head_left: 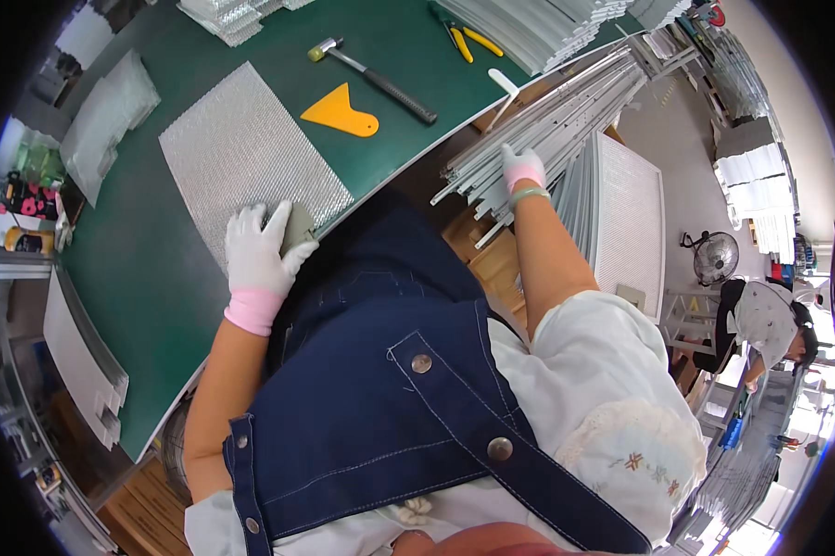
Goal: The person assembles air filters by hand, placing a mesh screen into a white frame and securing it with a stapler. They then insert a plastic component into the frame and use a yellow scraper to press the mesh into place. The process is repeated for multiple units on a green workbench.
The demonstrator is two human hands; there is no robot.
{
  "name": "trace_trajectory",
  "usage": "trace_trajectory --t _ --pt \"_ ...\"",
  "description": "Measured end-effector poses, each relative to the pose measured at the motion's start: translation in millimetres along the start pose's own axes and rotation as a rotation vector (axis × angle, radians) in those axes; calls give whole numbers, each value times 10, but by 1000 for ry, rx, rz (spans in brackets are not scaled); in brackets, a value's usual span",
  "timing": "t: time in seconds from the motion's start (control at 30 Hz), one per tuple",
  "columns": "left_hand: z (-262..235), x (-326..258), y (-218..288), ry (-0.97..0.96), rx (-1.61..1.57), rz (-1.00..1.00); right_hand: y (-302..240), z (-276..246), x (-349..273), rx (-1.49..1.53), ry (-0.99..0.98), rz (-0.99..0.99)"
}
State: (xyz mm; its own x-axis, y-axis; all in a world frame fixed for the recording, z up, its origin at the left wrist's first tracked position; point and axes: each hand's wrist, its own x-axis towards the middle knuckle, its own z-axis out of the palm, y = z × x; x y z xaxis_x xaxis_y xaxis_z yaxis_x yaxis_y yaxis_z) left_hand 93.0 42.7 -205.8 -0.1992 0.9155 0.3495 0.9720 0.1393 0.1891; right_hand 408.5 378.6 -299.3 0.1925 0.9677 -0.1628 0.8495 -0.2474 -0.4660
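My left hand [262, 246], in a white glove with a pink cuff, is closed round a small flat grey-beige piece [299, 227]. It rests at the near edge of a silvery, fine-textured rectangular sheet [251, 148] on the green table. My right hand [523, 169], gloved the same way, reaches to the right, over a bundle of long thin metal strips [566, 116] beside the table. Its fingers are slightly apart at the strips, and I see none lifted in them. Part of its fingers is hard to make out.
On the green tabletop [158, 324] lie a yellow scraper [343, 111], a hammer [380, 83] and yellow-handled pliers [468, 39]. Stacked sheets [112, 120] lie at the left. A framed mesh panel [629, 222] stands at the right. Beyond are a fan [714, 258] and another person [765, 320].
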Motion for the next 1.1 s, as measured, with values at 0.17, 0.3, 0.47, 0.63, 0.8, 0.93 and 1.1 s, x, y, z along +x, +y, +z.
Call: trace_trajectory --t 0.17,0.3,0.47,0.63,0.8,0.93,1.1 --pt "-31 -29 0 29 -33 27 -69 163 276 -374 -352 -225" --pt "-118 -113 88 203 -74 -46 103 270 134 953 -514 100" --pt "-412 34 469 114 -219 172 -501 -528 -1164 1458 -1074 54" --pt "-574 264 949 21 -1050 223 -959 -956 -2466 1345 -1411 -307" --pt "-1159 -72 506 716 -1474 88 -1184 -1006 -1737 2010 -1107 -52" --pt "-1315 -153 648 778 -1427 -76 -1150 -947 -1887 1948 -1081 -196" --pt "-1332 -365 567 806 -1307 -208 -1142 -1032 -1851 1920 -792 -121"
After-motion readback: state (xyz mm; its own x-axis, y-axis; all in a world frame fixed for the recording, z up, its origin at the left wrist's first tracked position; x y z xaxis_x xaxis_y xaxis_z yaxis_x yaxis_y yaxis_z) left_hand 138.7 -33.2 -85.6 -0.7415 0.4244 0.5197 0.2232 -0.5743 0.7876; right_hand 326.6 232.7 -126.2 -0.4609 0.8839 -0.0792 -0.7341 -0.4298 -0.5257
